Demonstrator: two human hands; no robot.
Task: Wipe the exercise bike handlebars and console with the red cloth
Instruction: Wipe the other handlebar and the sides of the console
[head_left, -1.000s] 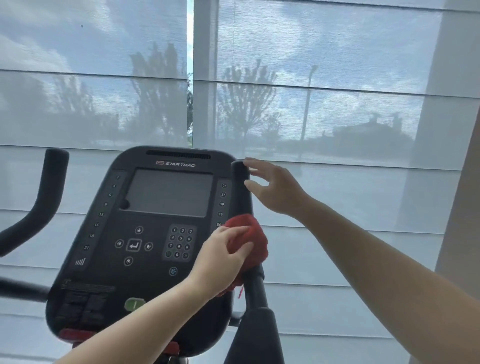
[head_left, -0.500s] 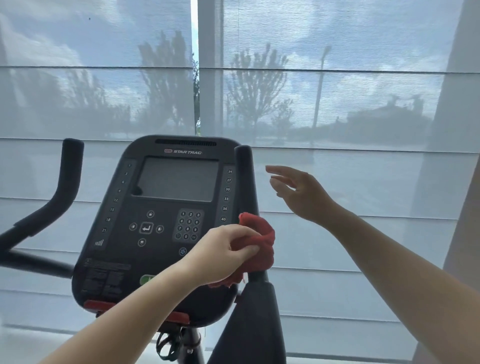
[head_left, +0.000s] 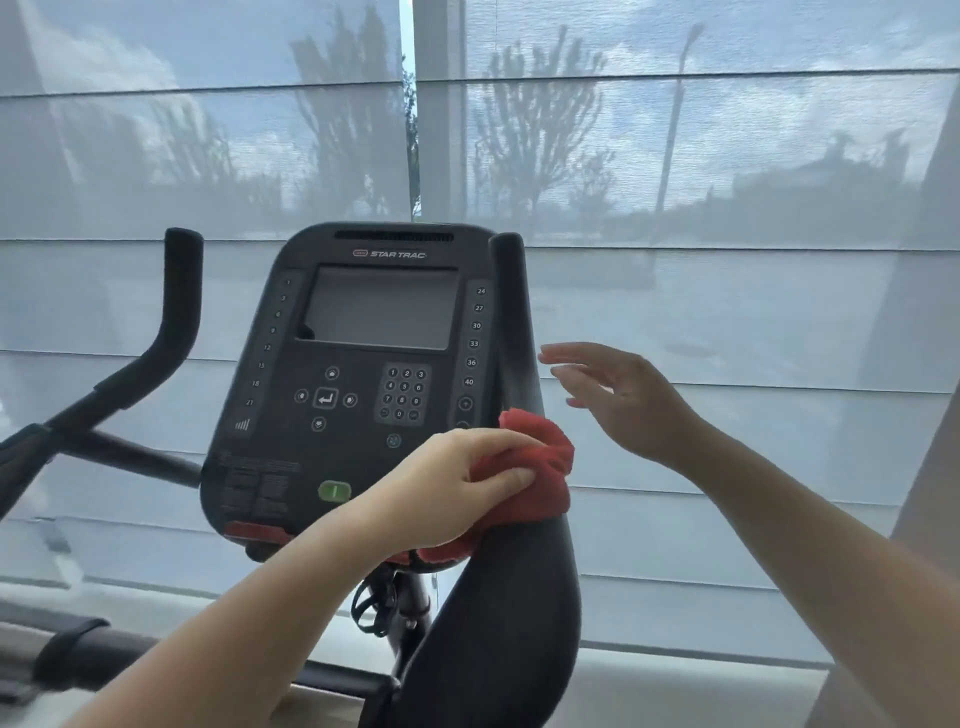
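Red cloth (head_left: 540, 467) bunched around the right handlebar (head_left: 513, 317), left hand (head_left: 447, 488) gripping it. Right hand (head_left: 623, 400) floats just right of that, fingers loose, holding nothing. Console (head_left: 363, 364) sits up and left of the gripping hand.

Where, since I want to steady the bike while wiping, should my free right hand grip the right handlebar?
Grip the right handlebar on its bare upright stretch above the red cloth, coming from the right: the post is slim and round, the console crowds its left, and the left hand holds the cloth lower.
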